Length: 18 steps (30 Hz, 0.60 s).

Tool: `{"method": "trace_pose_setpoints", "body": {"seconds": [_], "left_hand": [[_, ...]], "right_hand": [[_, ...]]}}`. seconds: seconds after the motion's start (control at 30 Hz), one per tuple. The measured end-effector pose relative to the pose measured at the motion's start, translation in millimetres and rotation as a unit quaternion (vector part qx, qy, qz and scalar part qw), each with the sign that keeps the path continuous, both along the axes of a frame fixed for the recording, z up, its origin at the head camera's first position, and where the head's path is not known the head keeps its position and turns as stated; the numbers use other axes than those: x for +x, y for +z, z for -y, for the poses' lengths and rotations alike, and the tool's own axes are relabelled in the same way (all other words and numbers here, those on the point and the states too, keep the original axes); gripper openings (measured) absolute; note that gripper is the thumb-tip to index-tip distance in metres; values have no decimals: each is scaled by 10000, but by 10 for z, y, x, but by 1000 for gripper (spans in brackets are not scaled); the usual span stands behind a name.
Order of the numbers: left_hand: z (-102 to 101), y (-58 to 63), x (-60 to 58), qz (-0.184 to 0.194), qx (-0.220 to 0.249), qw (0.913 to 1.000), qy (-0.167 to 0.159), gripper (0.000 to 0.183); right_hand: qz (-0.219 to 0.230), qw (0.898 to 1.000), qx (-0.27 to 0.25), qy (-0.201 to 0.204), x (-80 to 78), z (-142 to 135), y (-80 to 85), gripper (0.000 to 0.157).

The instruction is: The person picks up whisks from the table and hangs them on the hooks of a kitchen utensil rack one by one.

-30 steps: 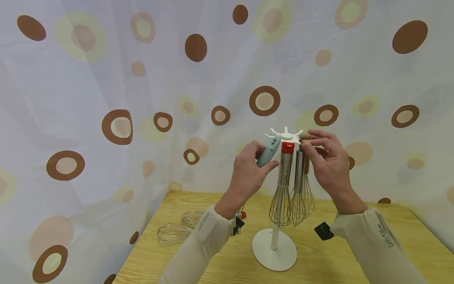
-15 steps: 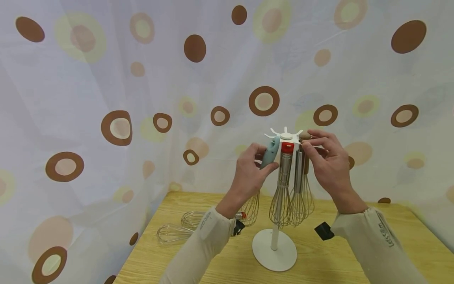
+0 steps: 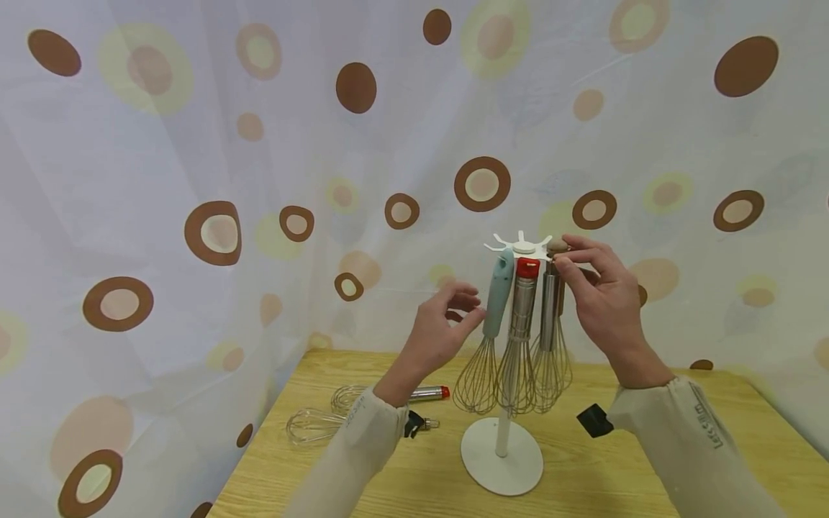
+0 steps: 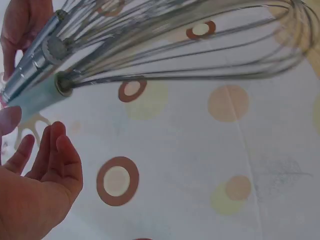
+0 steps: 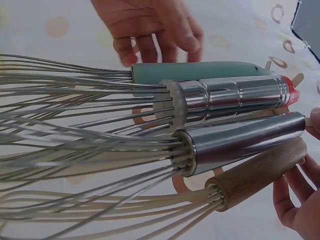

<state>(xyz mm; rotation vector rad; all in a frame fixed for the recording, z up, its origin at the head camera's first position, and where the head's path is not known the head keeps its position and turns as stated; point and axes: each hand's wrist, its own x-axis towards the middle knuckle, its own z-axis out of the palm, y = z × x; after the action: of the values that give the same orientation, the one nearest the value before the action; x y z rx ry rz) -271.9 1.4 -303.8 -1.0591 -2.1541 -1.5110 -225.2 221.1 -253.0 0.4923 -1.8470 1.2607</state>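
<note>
A white stand (image 3: pixel 486 467) with radiating hooks carries several whisks. The light-blue-handled whisk (image 3: pixel 499 295) hangs at its left, beside a steel whisk with a red cap (image 3: pixel 523 309). Just left of the blue handle is my left hand (image 3: pixel 435 332), empty, its fingers loosely bent; the thumb comes close to the handle. To the right hang a plain steel whisk (image 5: pixel 245 142) and a wooden-handled whisk (image 5: pixel 260 175). With thumb and fingers my right hand (image 3: pixel 605 306) holds the wooden handle's top end, by the hooks. Part of that handle is hidden in the head view.
Two more whisks lie on the wooden table (image 3: pixel 583 460) at the left, a red-tipped one (image 3: pixel 430 393) and one with a plain end (image 3: pixel 314 426), partly behind my left forearm. A dotted curtain (image 3: pixel 401 144) rises behind the table.
My left hand has let go of the blue whisk and drawn back left and down. That whisk now hangs upright from the stand. The right hand stays nearly still.
</note>
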Motion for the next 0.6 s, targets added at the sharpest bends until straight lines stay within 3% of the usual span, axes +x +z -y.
{"method": "trace_pose_setpoints", "body": {"seconds": [0.1, 0.17, 0.37, 0.47, 0.6], "left_hand": [[192, -173, -94, 542, -710, 9959, -144, 26], [327, -333, -180, 831, -1379, 9866, -276, 28], [627, -980, -412, 1111, -3206, 9393, -515, 38], [718, -1266, -445, 1316, -3673, 9198, -430, 44], [798, -1510, -447, 1385, -4138, 8994, -263, 49]], "right_hand": [[78, 10000, -6, 24, 3, -26, 9, 18], [121, 9999, -79, 78, 0, -39, 14, 19], [243, 9985, -408, 272, -28, -88, 23, 20], [283, 9980, -412, 373, -43, -107, 21, 19], [231, 9968, -423, 630, -68, -140, 12, 16]]}}
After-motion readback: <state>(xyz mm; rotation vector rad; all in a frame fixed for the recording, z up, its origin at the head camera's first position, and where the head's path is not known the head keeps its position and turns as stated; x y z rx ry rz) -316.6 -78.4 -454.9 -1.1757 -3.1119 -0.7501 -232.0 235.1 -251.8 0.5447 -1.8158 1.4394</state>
